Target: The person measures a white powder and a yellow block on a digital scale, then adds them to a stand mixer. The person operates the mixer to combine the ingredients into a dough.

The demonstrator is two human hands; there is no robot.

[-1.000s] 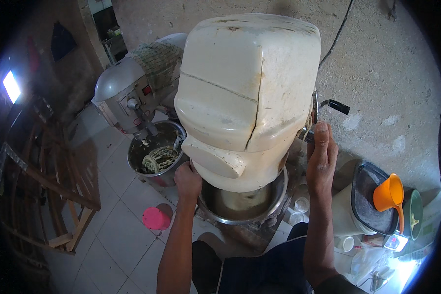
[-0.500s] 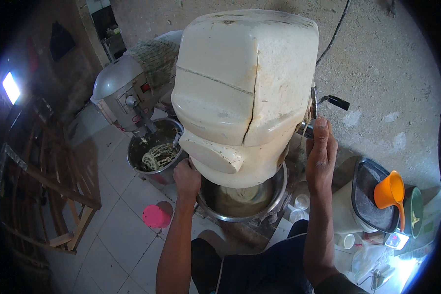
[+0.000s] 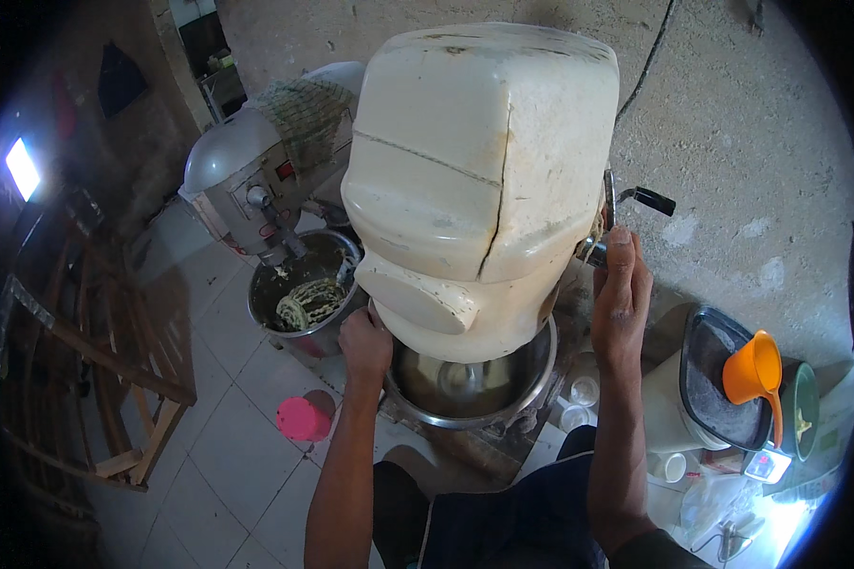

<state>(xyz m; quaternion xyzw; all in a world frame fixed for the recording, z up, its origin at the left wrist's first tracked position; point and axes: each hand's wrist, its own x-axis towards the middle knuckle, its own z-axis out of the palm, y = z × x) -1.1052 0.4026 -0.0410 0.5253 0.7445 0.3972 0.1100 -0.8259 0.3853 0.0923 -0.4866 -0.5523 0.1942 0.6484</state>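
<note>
A large cream-coloured stand mixer point(image 3: 436, 180), with a long crack down its housing, fills the middle of the view. Under its head is a steel mixing bowl point(image 3: 541, 379) holding a pale mixture point(image 3: 489, 375), blurred around the beater. At the bowl's left edge my left hand point(image 3: 365, 341) is closed, gripping the bowl's side; its fingertips are hidden. My right hand point(image 3: 622, 299) is at the mixer's right side, thumb up, closed around a dark metal handle point(image 3: 594, 252) mostly covered by the hand. Just above it, a black-gripped crank point(image 3: 653, 199) sticks out.
A second mixer point(image 3: 242, 156) stands at the left with a bowl point(image 3: 327, 337) of pale dough. A pink cup point(image 3: 302, 418) is on the tiled floor, near a wooden frame point(image 3: 114, 370). At the right, an orange dipper point(image 3: 753, 368) rests on a lidded bucket point(image 3: 697, 379).
The mixer head sits slightly further right in the picture. The blurred mixture has a different shape around the beater. My left hand has shifted a little right; my right hand keeps its place.
</note>
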